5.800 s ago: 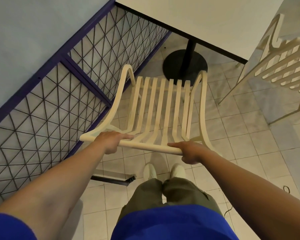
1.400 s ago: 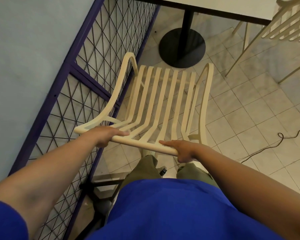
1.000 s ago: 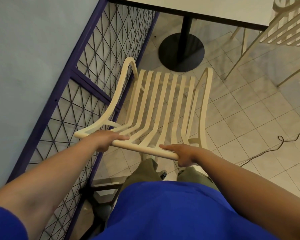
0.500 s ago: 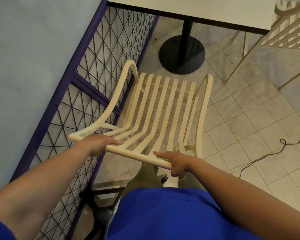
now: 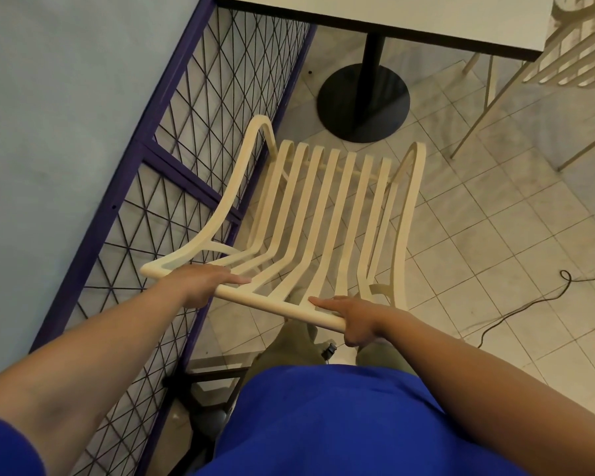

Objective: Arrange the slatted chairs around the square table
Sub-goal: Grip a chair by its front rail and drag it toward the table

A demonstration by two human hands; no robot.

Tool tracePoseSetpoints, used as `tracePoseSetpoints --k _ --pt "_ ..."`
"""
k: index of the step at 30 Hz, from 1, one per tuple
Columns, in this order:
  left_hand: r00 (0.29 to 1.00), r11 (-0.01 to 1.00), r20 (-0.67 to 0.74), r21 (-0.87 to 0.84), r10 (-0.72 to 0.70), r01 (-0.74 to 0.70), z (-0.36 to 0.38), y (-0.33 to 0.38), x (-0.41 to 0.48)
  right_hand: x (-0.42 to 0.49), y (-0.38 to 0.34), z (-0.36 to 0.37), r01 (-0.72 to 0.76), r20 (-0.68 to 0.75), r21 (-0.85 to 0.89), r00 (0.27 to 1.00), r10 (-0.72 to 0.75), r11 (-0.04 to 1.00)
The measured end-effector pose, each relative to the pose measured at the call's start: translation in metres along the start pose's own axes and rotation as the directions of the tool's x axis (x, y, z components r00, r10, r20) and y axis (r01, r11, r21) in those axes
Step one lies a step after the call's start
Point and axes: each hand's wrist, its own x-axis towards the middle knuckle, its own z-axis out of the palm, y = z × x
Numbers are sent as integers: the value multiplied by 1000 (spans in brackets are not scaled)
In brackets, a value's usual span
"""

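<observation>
A cream slatted chair (image 5: 327, 214) stands in front of me, seat towards the square white table (image 5: 392, 18) at the top. My left hand (image 5: 203, 283) lies on the left part of the chair's top back rail, fingers wrapped over it. My right hand (image 5: 354, 317) grips the same rail near its right end. The chair's front edge is short of the table's black round base (image 5: 363, 101). A second slatted chair (image 5: 577, 53) stands at the table's right side, only partly in view.
A purple-framed wire-mesh panel (image 5: 186, 159) and a pale blue wall (image 5: 49, 115) run close along the chair's left side. A black cable (image 5: 529, 300) trails over the tiled floor at the right. A dark stand foot (image 5: 207, 379) sits by my legs.
The held chair has shifted slightly away from the table base and towards me over the last second, along the mesh panel. Both hands have stayed on the back rail.
</observation>
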Motion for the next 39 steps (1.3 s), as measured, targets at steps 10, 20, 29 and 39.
tracePoseSetpoints --k 10,20,29,39 --pt "998 1000 -57 15 -10 11 -3 3 3 -1 3 -4 6 -45 5 999 -5 1000" --pt "998 999 -68 34 -1 4 -30 3 19 5 8 -30 -33 -92 -41 995 29 999" --pt "1000 999 -12 33 22 -21 -30 -1 15 5 5 -29 -4 -77 -52 997 0 999" --pt "997 995 80 -97 -19 27 -38 5 21 6 10 -27 -32 -84 -17 996 30 999"
